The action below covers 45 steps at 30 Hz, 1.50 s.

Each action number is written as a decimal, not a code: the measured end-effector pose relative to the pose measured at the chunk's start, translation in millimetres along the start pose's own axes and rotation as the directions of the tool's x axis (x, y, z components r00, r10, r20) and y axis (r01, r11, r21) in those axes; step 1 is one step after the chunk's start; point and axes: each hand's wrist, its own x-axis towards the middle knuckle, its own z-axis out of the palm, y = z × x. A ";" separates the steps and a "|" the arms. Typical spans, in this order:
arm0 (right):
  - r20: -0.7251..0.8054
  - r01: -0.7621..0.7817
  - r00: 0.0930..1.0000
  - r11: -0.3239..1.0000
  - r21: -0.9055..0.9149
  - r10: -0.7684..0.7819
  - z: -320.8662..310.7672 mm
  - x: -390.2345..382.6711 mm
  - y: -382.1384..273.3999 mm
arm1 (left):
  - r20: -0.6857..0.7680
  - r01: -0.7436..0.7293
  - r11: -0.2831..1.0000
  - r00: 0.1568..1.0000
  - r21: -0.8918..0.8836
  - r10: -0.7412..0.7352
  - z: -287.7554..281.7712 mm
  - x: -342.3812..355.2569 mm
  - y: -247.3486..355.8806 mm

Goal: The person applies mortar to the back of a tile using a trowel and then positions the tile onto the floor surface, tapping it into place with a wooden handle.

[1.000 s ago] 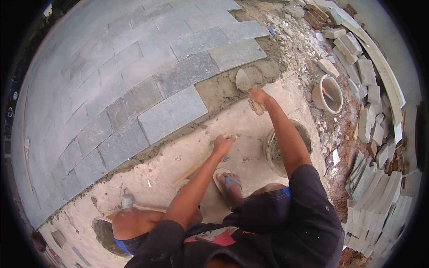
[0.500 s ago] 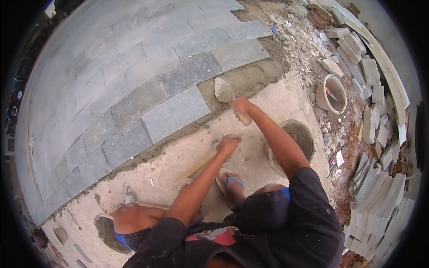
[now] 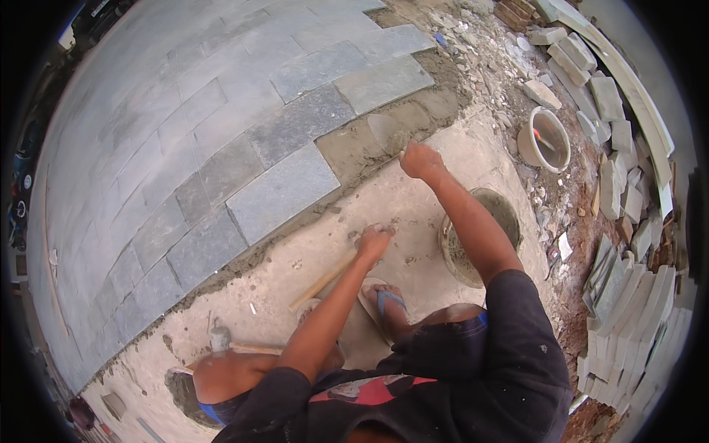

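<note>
My right hand [image 3: 423, 161] is closed round the handle of a trowel, reaching out at the far edge of the bare concrete. The trowel's blade [image 3: 382, 131] lies on a strip of wet grey mortar [image 3: 347, 153] beside the laid grey stone tiles [image 3: 284, 193]. Nearer to me, my left hand [image 3: 375, 242] hangs low over the concrete with its fingers curled. A wooden stick or handle [image 3: 323, 280] passes close by its wrist. Whether those fingers grip anything is hidden.
A mortar-stained bucket [image 3: 445, 247] stands beside my right forearm, a white bucket [image 3: 526, 148] farther right. Stacked stone slabs [image 3: 628, 332] and rubble line the right side. A hammer [image 3: 220, 339] lies by my left knee, near another mortar container [image 3: 181, 391].
The trowel's blade has moved right along the mortar and now lies flatter. My right hand has gone with it. My left hand stays nearly in place; the view has shifted slightly.
</note>
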 end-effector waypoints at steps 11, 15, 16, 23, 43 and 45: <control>0.054 -0.122 0.992 0.987 0.101 0.117 -27.7 36.6 57.7 | -0.072 -0.004 0.991 0.997 -0.132 -0.006 -17.6 9.5 -14.9; 0.141 -0.158 0.982 0.958 0.240 0.127 -9.2 55.5 99.6 | 0.082 0.025 0.984 0.997 -0.178 -0.010 -8.2 7.5 -4.8; 0.185 -0.222 0.970 0.882 0.416 0.157 -6.7 53.3 94.0 | 0.074 0.027 0.989 0.997 -0.146 -0.016 -11.8 8.2 -4.4; 0.361 -0.344 0.930 0.508 0.789 0.068 23.4 -35.0 39.1 | -0.017 0.035 0.993 0.999 -0.115 -0.037 -15.1 2.3 -14.9; 0.262 -0.202 0.965 0.576 0.792 -0.021 37.9 -126.4 38.4 | -0.033 0.005 1.000 0.999 0.008 -0.004 1.9 12.1 -24.0; 0.137 -0.111 0.990 0.559 0.822 -0.006 37.8 -146.2 45.4 | -0.046 0.027 0.999 0.999 0.045 -0.025 -0.1 15.5 -23.4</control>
